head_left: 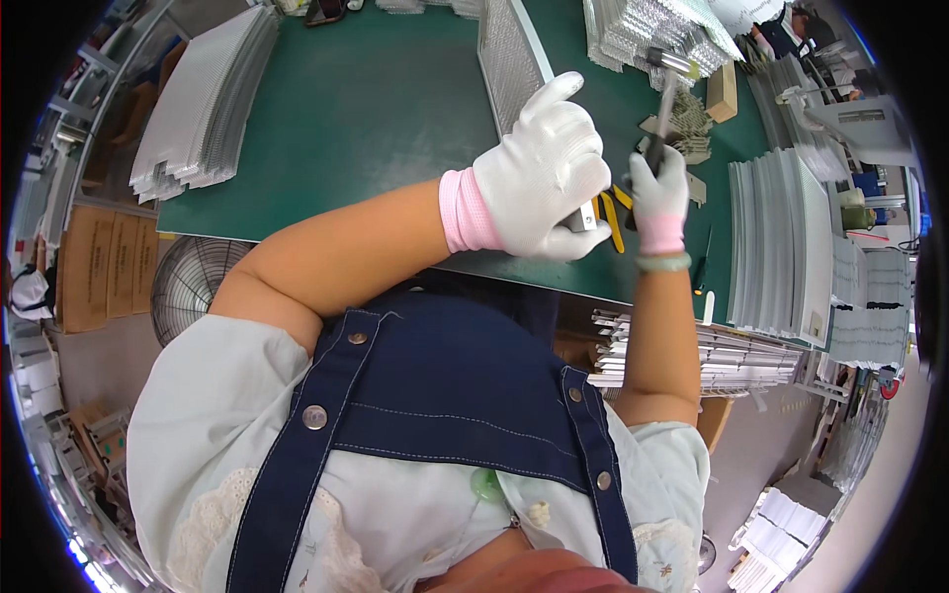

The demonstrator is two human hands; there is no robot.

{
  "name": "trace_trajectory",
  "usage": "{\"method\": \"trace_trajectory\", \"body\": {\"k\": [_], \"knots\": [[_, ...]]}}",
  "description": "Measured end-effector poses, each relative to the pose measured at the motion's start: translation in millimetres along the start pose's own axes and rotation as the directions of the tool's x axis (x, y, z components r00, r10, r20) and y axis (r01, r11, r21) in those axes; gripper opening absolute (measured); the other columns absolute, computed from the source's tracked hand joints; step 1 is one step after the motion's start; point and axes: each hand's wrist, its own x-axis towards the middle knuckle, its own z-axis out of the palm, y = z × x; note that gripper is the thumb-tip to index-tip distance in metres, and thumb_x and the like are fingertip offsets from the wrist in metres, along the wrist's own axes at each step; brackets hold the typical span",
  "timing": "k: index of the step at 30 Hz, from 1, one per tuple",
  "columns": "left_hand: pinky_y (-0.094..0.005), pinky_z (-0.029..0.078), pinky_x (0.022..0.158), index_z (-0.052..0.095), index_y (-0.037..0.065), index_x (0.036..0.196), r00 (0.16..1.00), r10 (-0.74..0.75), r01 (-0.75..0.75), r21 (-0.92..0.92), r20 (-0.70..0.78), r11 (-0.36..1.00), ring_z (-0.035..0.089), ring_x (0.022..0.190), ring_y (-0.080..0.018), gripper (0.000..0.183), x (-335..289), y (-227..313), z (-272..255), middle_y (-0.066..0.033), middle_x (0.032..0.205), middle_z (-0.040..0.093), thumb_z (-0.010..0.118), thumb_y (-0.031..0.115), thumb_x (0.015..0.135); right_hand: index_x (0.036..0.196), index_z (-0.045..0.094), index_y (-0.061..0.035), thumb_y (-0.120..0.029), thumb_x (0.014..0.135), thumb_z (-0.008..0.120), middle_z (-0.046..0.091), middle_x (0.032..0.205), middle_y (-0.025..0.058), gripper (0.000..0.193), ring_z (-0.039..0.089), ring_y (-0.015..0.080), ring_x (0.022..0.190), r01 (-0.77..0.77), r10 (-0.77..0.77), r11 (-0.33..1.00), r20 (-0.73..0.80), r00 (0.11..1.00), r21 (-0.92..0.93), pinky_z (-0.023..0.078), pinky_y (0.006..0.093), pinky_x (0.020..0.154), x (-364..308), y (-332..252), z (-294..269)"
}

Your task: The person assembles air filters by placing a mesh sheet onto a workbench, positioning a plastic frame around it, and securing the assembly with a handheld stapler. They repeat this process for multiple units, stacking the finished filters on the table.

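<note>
In white gloves with pink cuffs, both my hands are over the green table (366, 109). My left hand (549, 173) is closed around the side of a thin metal-framed mesh panel (512, 74), which stands on edge; its near corner shows below my fingers. My right hand (658, 193) grips the dark handle of a hammer (666, 109), with the head raised at the far end, apart from the panel. Yellow-handled pliers (615, 225) lie between my hands. Small grey flat pieces (689, 124) are heaped beyond my right hand.
Stacks of mesh panels stand at the left (213, 99) and right (781, 242). Bubble-wrapped panels (652, 30) lie at the back, near a wooden block (722, 94). A screwdriver (704, 262) lies by the table's front edge. A floor fan (193, 287) stands below left.
</note>
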Motion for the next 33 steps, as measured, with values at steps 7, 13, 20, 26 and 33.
{"method": "trace_trajectory", "body": {"k": [7,13,20,26,33], "knots": [[-0.0647,0.035,0.107,0.055,0.01,0.078,1.0,0.006,-0.006,-0.03,-0.005,1.0,0.058,0.087,-0.0321,0.042,-5,-6,0,-0.0083,0.081,0.053,0.085,0.033,0.06,0.121,0.058,0.0002,-0.011,0.095,0.066,0.059,0.079,0.0,0.029,0.055,0.006,0.062,0.084,-0.084,0.996,-0.002,0.996,-0.035,0.046,0.0213,0.058,-89,-65,-97],[-0.0646,0.036,0.106,0.057,0.009,0.081,1.0,0.018,-0.017,-0.026,0.017,1.0,0.059,0.089,-0.0327,0.045,-5,-7,-3,-0.0086,0.082,0.053,0.086,0.036,0.06,0.122,0.063,0.0006,-0.001,0.085,0.071,0.062,0.076,0.0075,0.038,0.054,0.0123,0.06,0.61,-0.45,0.681,0.426,0.785,-0.404,0.046,0.0235,0.061,-98,-130,-142],[-0.0636,0.039,0.104,0.057,0.007,0.08,0.999,0.018,-0.017,-0.037,0.028,0.999,0.058,0.086,-0.0325,0.046,-6,-8,-2,-0.0093,0.08,0.054,0.086,0.036,0.059,0.134,0.055,0.0043,-0.002,0.089,0.069,0.063,0.085,0.0086,0.048,0.056,0.0136,0.064,0.624,-0.43,0.698,0.49,0.758,-0.352,0.045,0.0259,0.06,-101,-165,-162],[-0.0638,0.039,0.104,0.056,0.007,0.079,1.0,0.018,-0.017,-0.043,0.019,0.999,0.057,0.082,-0.032,0.046,-8,-9,-1,-0.0092,0.078,0.053,0.086,0.036,0.059,0.133,0.058,0.0005,0.003,0.081,0.067,0.062,0.077,0.0098,0.053,0.057,0.0236,0.061,0.508,-0.389,0.799,0.369,0.844,-0.321,0.046,0.0337,0.058,-102,-174,-166],[-0.0653,0.036,0.105,0.054,0.008,0.078,1.0,0.014,-0.014,-0.075,-0.001,0.997,0.056,0.081,-0.0309,0.043,-11,-9,0,-0.0081,0.08,0.053,0.085,0.033,0.06,0.13,0.062,-0.0025,0.001,0.076,0.071,0.062,0.073,0.0088,0.055,0.059,0.0274,0.058,0.66,-0.371,0.588,0.569,0.734,-0.468,0.048,0.0359,0.057,-93,-171,-152]]}}
